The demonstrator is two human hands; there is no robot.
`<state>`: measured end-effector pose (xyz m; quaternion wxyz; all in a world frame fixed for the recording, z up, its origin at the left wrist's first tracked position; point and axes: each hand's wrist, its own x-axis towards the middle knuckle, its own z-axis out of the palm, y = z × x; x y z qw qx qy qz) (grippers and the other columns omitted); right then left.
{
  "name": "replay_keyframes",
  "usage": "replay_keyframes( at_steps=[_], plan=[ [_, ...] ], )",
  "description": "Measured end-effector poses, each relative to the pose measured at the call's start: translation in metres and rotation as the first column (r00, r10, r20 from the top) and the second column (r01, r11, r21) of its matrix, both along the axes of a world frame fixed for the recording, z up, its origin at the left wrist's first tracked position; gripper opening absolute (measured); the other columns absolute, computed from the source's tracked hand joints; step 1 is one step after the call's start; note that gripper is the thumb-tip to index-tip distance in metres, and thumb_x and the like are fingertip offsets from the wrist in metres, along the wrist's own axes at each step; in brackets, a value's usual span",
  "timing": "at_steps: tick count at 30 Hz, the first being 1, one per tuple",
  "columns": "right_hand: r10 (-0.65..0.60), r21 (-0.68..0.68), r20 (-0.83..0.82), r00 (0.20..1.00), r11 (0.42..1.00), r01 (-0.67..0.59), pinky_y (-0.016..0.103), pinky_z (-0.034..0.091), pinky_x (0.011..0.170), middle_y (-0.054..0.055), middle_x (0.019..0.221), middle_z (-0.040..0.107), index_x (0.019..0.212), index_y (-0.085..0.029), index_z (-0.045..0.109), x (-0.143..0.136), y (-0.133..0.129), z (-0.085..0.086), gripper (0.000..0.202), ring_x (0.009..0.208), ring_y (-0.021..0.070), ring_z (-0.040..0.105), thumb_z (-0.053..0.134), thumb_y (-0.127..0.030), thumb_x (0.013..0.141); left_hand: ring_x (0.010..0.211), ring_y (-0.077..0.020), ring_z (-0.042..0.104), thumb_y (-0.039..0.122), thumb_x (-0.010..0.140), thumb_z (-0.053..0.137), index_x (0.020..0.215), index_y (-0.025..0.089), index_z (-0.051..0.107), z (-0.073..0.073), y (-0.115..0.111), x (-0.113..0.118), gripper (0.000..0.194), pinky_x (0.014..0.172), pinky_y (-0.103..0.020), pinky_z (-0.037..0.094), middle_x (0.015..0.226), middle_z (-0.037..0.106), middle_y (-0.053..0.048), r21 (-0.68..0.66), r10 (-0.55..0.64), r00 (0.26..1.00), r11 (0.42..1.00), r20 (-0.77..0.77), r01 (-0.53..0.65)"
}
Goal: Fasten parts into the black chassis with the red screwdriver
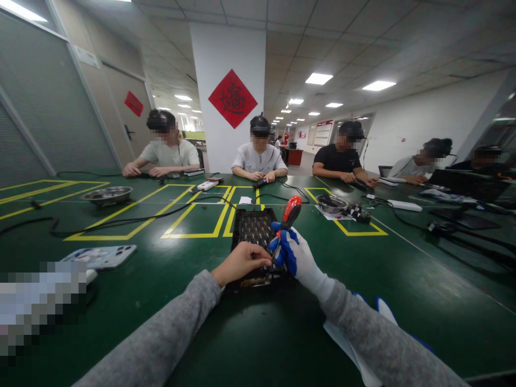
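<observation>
My right hand [297, 257], in a white glove with blue coated fingers, is closed around a screwdriver [291, 212] with a red and black handle. The handle points up, and its lower end is hidden by the glove. My bare left hand [244, 263] is closed, thumb and fingertips pinched together close to the blue glove fingers. Whatever the pinch holds is too small or covered to make out. Beneath both hands lies a black rectangular casing [255, 223] with many small light metal parts across its surface. Its near end shows some brownish parts, partly covered by my hands.
A green table [161, 301] with yellow tape outlines spreads around me. A metal bowl [108, 195] and a phone [102, 257] lie left; another bowl [331, 203] sits right. Beside my right forearm rests a white-and-blue glove [387, 312]. Cables cross the table. Several people sit opposite.
</observation>
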<state>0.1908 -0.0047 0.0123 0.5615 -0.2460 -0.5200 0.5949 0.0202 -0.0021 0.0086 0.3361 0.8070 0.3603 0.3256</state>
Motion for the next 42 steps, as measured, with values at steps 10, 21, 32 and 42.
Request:
replay_keyframes(
  at_steps=[10, 21, 32, 42],
  plan=[
    [0.052, -0.019, 0.012, 0.999, 0.998, -0.051, 0.017, 0.041, 0.039, 0.001, 0.067, 0.061, 0.108, -0.017, 0.051, 0.0, 0.004, -0.001, 0.038, 0.043, 0.0068, 0.051, 0.05, -0.042, 0.08, 0.076, -0.0138, 0.06, 0.028, 0.077, 0.058, 0.083, 0.013, 0.068, 0.001, -0.002, 0.0, 0.019, 0.073, -0.023, 0.045, 0.082, 0.068, -0.004, 0.063, -0.048, 0.997, 0.997, -0.055, 0.052],
    [0.067, -0.033, 0.013, 0.998, 0.997, -0.066, 0.018, 0.042, 0.039, 0.0, 0.069, 0.061, 0.108, -0.02, 0.049, 0.001, 0.003, 0.001, 0.036, 0.043, 0.0069, 0.051, 0.054, -0.039, 0.079, 0.076, -0.0134, 0.057, 0.031, 0.078, 0.058, 0.082, 0.016, 0.068, 0.003, -0.002, -0.002, 0.019, 0.074, -0.023, 0.042, 0.079, 0.066, -0.003, 0.137, -0.053, 0.993, 0.988, -0.107, 0.068],
    [0.003, -0.032, -0.002, 1.0, 0.999, -0.003, 0.018, 0.042, 0.037, -0.001, 0.07, 0.062, 0.111, -0.02, 0.047, 0.001, 0.006, 0.001, 0.04, 0.04, 0.0061, 0.051, 0.056, -0.038, 0.077, 0.071, -0.0159, 0.062, 0.034, 0.059, 0.073, 0.076, 0.011, 0.069, 0.003, 0.049, 0.002, 0.029, 0.073, -0.028, 0.048, 0.076, 0.068, -0.005, -0.262, -0.308, 0.951, 0.917, 0.015, 0.301],
    [-0.055, -0.033, -0.025, 0.998, 0.998, 0.054, 0.019, 0.043, 0.044, 0.001, 0.068, 0.06, 0.113, -0.016, 0.052, 0.006, 0.005, 0.003, 0.043, 0.049, 0.0081, 0.053, 0.051, -0.043, 0.08, 0.071, -0.0141, 0.06, 0.036, 0.069, 0.066, 0.077, 0.011, 0.069, 0.004, 0.039, -0.001, 0.026, 0.071, -0.024, 0.046, 0.076, 0.068, -0.005, -0.097, -0.247, 0.969, 0.965, -0.02, 0.244]
  ],
)
